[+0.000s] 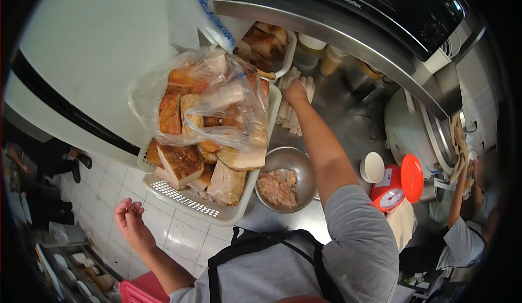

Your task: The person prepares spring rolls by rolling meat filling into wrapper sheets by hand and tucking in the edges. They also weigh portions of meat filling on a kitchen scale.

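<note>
My right hand [295,93] reaches far forward onto a stack of long, pale, thin rolls [292,123]. Its fingers are curled down on one of them, and their tips are hidden. Low on the left, my left hand [131,220] is held in the air over the floor, fingers loosely bent and apart, holding nothing. Between my arms stands a white perforated basket [217,213] heaped with browned slabs of meat [182,164], partly covered by a clear plastic bag [217,93]. A metal bowl [266,197] with pinkish ground filling [280,187] sits beside the basket.
A second basket [291,53] of browned meat and several jars [333,61] stand at the back, below an oven [348,17]. On the right are a cup [372,167], a red scale [392,197] and a large pot [405,123]. Another person [462,243] works at far right.
</note>
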Available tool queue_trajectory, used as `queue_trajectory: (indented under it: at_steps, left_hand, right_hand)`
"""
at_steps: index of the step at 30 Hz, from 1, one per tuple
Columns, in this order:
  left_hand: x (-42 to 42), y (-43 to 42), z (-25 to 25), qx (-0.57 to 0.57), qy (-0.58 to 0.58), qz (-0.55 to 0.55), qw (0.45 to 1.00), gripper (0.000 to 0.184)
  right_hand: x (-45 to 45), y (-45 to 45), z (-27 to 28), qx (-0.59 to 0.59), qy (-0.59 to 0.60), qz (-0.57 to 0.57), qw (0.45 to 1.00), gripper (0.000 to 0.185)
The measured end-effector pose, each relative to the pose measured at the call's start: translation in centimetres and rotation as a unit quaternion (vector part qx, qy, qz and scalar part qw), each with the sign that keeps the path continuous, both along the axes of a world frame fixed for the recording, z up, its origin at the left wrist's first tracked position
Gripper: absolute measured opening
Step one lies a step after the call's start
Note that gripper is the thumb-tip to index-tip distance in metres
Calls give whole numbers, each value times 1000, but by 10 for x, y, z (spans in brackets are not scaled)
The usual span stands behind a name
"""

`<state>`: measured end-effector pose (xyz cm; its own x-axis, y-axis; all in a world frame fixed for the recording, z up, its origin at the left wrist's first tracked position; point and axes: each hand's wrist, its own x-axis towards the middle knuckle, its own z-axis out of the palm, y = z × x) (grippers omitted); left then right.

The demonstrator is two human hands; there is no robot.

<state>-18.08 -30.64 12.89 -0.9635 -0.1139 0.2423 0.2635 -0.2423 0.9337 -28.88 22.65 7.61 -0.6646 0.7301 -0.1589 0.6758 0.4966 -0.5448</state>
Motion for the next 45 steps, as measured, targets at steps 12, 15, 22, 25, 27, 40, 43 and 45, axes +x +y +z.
queue_trajectory:
  at_steps: [12,15,22,25,27,40,43,45]
  left_hand:
    - [-7,51,17,14,95,-145,985,27]
    - [2,72,27,24,134,-204,969,28]
    - [67,195,27,61,70,-423,901,20]
    - [130,267,19,-55,18,-530,846,18]
    - [178,317,-1,-63,5,-661,748,17]
    - [397,496,-108,-268,34,-769,579,30]
    - [395,501,-104,-262,39,-732,627,43]
    - [393,506,-92,-232,67,-689,683,57]
  right_hand:
    - [202,-21,53,-213,135,106,962,54]
    - [274,-28,46,-234,161,115,952,48]
    - [452,-52,34,-188,196,16,962,40]
    - [532,-61,43,-133,244,-46,959,37]
    - [593,-53,24,-125,290,-121,941,38]
    - [698,14,-46,164,223,-248,929,20]
    - [714,45,14,90,210,-222,948,22]
    - [719,50,86,127,189,-110,968,20]
